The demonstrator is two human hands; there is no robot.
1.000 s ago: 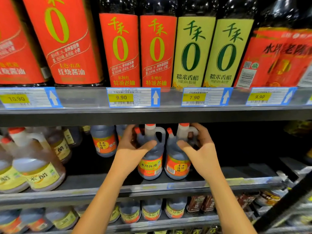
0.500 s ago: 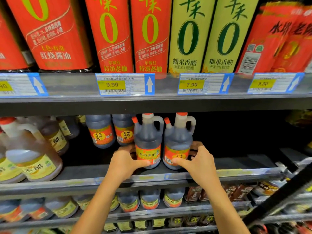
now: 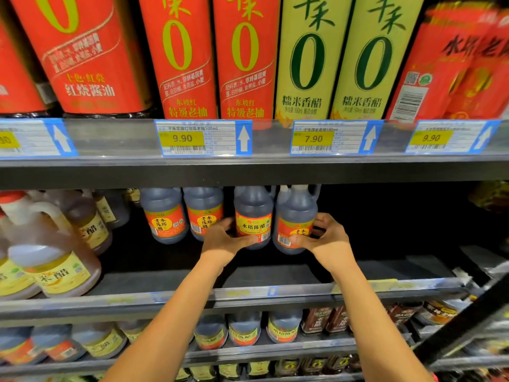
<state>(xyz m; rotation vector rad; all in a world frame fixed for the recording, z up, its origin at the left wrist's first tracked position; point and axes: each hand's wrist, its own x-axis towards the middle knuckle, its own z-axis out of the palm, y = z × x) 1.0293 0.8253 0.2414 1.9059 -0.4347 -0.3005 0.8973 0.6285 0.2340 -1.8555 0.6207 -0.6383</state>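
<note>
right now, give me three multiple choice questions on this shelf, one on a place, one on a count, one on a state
1. Where are the left dark jug and the right dark jug?
A) in a basket
B) on the floor
C) on the middle shelf

2. How many green-labelled bottles stand on the top shelf?
A) two
B) four
C) none

3. What is the left hand doing?
A) hanging free
B) gripping the left dark jug
C) pressing a price tag

Answers:
1. C, both jugs sit in the bay under the row of price tags.
2. A, two green labels stand side by side among the red ones.
3. B, its thumb lies across the jug's label and its fingers curl round the side.
</note>
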